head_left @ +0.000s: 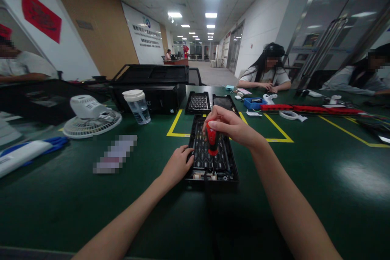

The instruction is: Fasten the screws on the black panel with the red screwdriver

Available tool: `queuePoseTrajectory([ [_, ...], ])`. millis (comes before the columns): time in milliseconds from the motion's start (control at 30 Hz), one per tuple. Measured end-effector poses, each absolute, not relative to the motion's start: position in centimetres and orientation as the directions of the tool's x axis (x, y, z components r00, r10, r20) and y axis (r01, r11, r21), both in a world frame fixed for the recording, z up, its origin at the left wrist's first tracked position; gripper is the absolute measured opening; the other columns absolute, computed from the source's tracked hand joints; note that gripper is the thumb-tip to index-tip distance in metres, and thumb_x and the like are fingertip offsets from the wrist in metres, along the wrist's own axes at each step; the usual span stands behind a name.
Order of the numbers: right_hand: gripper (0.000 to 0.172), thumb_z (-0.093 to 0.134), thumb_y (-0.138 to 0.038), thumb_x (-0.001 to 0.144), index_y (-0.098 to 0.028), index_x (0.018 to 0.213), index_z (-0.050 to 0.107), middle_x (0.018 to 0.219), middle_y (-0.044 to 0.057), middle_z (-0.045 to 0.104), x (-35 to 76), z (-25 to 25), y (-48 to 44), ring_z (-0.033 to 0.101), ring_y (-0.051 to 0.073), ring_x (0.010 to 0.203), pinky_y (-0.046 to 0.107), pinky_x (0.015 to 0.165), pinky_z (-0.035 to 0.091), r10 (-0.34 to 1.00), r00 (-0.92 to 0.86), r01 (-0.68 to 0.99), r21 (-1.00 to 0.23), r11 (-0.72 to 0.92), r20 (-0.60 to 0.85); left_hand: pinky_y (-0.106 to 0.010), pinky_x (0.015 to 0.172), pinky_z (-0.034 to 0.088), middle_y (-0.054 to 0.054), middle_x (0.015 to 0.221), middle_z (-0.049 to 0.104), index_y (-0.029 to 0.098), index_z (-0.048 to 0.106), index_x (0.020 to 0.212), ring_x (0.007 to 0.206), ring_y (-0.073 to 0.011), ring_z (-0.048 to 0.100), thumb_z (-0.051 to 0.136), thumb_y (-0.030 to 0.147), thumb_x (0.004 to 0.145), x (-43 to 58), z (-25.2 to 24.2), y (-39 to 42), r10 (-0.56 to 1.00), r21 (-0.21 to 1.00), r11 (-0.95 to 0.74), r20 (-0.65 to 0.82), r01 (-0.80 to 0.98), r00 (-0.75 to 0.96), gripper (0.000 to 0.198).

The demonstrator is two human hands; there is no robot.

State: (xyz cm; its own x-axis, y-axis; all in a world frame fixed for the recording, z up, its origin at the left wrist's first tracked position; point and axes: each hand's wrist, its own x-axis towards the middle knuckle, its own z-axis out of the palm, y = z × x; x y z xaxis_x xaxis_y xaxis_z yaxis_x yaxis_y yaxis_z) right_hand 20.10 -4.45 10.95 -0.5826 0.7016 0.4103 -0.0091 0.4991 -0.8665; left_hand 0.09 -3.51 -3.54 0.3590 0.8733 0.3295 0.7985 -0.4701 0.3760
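My right hand (227, 125) is closed round the red and black handle of a screwdriver (212, 140), held upright above an open black case (234, 170). Rows of dark keyboard-like hexagonal cells fill the case, and small metallic parts show along its near end. The screwdriver's tip is hidden or too dark to make out. At the case's left edge, my left hand (179, 163) grips the rim with bent fingers. Just beyond lie a second black case with a patterned inside (198, 102) and a flat black cover (224, 102).
A white fan (91, 118), a lidded cup (137, 107) and a blue-and-white object (33, 152) stand left. Large black cases (149, 93) lie behind. Yellow tape (179, 134) marks the green table. At right are a blue tray (254, 102), a tape roll (289, 115) and seated people.
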Motion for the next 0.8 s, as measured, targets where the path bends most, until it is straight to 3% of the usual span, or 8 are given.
queuePoseTrajectory([
  [800, 0.022, 0.056, -0.031, 0.08, -0.016, 0.071, 0.042, 0.067, -0.003, 0.042, 20.05, 11.28, -4.77, 0.04, 0.006, 0.057, 0.019, 0.05, 0.031, 0.708, -0.525, 0.139, -0.773, 0.618, 0.472, -0.04, 0.096, 0.04, -0.01, 0.116, 0.055, 0.017, 0.061, 0.104, 0.108, -0.0233, 0.05, 0.044, 0.027, 0.084, 0.12, -3.65, -3.45, 0.871, 0.384, -0.471, 0.344, 0.794, 0.351, 0.028],
])
